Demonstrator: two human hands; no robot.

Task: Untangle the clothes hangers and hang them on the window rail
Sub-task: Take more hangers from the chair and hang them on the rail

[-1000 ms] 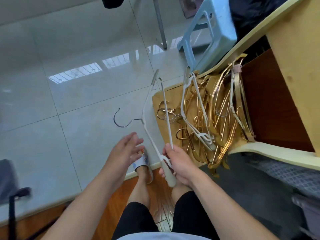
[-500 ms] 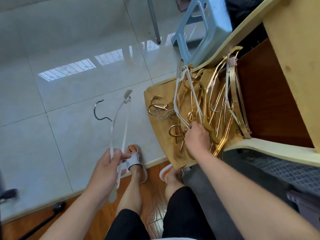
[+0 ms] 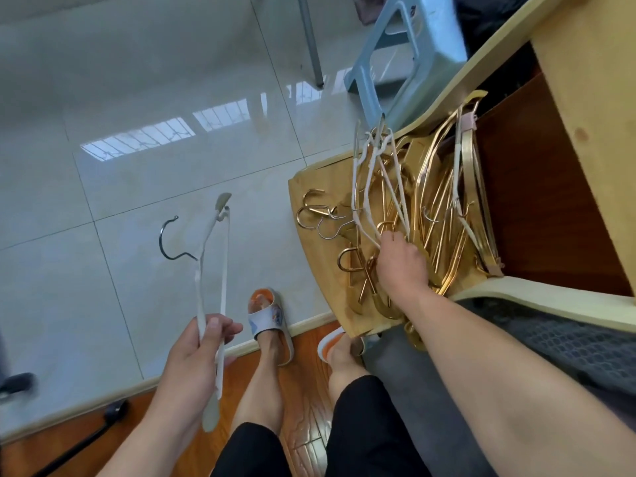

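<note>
Left hand [image 3: 192, 359] grips one freed white hanger [image 3: 210, 270] low, hook above. Right hand [image 3: 401, 266] clutches white hangers within the gold pile [image 3: 444, 208]: light, stiff, snag-prone; lift by shoulders.

The white hanger [image 3: 210, 270] looks like smooth, matt plastic-coated wire with a dark, shiny metal hook. The gold hangers [image 3: 444, 201] in the pile are polished metal with a bright mirror gloss, lying on a matt tan surface [image 3: 320, 187] of unclear material. The floor tiles [image 3: 137, 98] are glossy and reflective; the floorboards [image 3: 303, 407] are varnished reddish wood. The blue stool [image 3: 409, 53] is smooth plastic, and the slippers [image 3: 266, 318] look rubbery and matt.
</note>
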